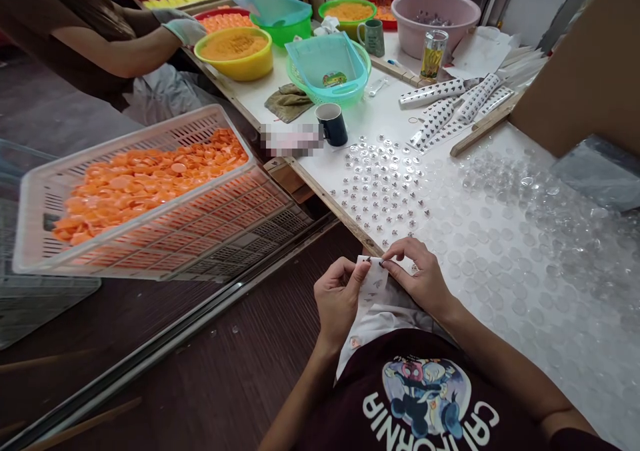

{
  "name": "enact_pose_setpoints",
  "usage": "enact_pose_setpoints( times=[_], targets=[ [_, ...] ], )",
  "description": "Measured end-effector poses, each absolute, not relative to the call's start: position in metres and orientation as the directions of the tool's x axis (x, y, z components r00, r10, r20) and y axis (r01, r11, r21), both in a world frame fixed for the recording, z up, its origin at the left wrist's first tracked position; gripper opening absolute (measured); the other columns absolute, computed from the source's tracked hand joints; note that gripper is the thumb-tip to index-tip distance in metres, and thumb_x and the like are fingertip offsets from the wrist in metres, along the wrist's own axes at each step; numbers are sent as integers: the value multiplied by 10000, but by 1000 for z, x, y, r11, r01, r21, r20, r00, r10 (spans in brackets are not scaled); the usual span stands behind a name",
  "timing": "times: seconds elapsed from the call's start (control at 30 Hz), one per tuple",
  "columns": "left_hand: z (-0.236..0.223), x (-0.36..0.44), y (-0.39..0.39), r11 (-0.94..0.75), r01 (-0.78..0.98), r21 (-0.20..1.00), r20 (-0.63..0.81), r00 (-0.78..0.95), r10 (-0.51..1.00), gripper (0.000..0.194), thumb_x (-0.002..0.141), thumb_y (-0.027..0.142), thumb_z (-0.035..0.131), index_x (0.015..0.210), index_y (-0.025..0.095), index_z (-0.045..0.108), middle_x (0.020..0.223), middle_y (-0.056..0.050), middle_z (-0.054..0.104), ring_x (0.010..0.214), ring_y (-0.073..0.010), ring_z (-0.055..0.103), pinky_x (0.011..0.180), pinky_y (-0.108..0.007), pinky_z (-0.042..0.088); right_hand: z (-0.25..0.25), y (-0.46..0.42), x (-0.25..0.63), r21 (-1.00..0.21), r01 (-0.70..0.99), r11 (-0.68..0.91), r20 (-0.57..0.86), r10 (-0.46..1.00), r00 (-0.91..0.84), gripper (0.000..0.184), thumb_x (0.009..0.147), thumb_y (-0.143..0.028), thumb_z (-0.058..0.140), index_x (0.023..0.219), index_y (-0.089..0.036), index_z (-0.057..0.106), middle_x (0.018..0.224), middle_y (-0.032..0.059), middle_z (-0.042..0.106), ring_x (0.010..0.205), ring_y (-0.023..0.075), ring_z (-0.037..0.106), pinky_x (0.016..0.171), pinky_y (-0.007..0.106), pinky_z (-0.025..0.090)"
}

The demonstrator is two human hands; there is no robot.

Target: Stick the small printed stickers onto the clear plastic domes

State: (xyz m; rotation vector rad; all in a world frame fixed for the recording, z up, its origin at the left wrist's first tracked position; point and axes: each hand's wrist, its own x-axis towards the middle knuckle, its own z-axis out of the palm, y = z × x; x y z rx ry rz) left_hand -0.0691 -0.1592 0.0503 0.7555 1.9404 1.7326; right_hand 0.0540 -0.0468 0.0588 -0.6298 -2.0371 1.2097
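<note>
A strip of white sticker paper [374,281] with small dark prints hangs between my hands at the table's near edge. My left hand [339,294] pinches its upper left side between thumb and finger. At the upper right corner of the strip, the thumb and forefinger of my right hand [419,274] close together on a small dark sticker. Just beyond my hands, clear round discs with dark stickers [373,194] lie spread on the white table. Plain clear discs [490,254] cover the tabletop to the right of my right hand.
A white crate [125,264] of orange pieces stands at the left. Behind the discs are a dark mug [331,124], a green basket [325,71], rolled sticker sheets [435,94] and a glass [434,54]. A wooden strip [480,131] and cardboard [580,64] border the right. Co-workers sit at the far side.
</note>
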Motion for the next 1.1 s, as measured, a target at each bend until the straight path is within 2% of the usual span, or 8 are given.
enact_pose_setpoints(
  times=[0.2,0.37,0.47,0.6,0.7,0.87,0.97,1.1],
  targets=[
    [44,-74,-160,86,156,984,63,-754,654,374,851,447,739,607,200,600,613,15,532,608,-143,461,555,-252,361,72,-40,54,-904,84,418,303,768,-564,42,923,-280,629,921,-258,665,942,54,641,951,228,580,848,386,465],
    [45,-76,-158,97,242,966,113,-723,682,353,840,463,751,613,221,630,619,3,567,644,-173,487,598,-284,369,77,-43,38,-939,64,339,199,683,-702,349,891,-258,656,1227,-287,565,984,14,678,952,206,628,984,424,431],
    [45,-77,-157,100,294,951,138,-691,709,337,857,437,736,620,222,628,627,8,581,645,-172,487,627,-295,364,80,-43,33,-951,1,310,222,681,-698,319,890,-235,645,1187,-277,537,905,-7,664,935,196,650,1038,442,402],
    [40,-83,-156,120,291,949,119,-684,720,297,876,408,710,653,221,651,651,3,601,655,-176,503,633,-294,368,79,-11,46,-970,-70,234,231,784,-576,346,890,-256,647,1176,-278,455,861,-24,635,888,181,643,971,408,448],
    [35,-90,-156,126,288,949,116,-693,712,260,880,390,698,685,219,684,667,-3,611,670,-178,514,626,-286,366,62,29,64,-974,86,209,149,880,-451,405,856,-285,653,1187,-263,420,861,-19,653,875,183,638,903,386,446],
    [31,-98,-157,168,270,948,79,-714,696,275,859,390,703,653,210,673,639,-3,596,662,-178,512,598,-270,362,14,58,82,-933,344,107,-76,876,-477,438,770,-325,648,1146,-229,444,804,-23,672,775,183,633,797,354,435],
    [29,-99,-158,173,268,948,77,-717,693,260,858,376,696,661,208,674,641,-1,594,659,-172,508,595,-264,361,-2,55,81,-911,393,128,-81,877,-473,423,769,-314,616,1148,-228,449,817,-15,680,779,189,640,779,339,451],
    [27,-99,-158,171,271,947,80,-716,694,255,857,366,694,660,206,669,641,-2,595,660,-171,508,588,-260,363,-7,54,73,-826,499,263,-41,855,-518,397,799,-221,555,1187,-221,470,831,-4,669,776,194,639,812,343,453]
  ],
)
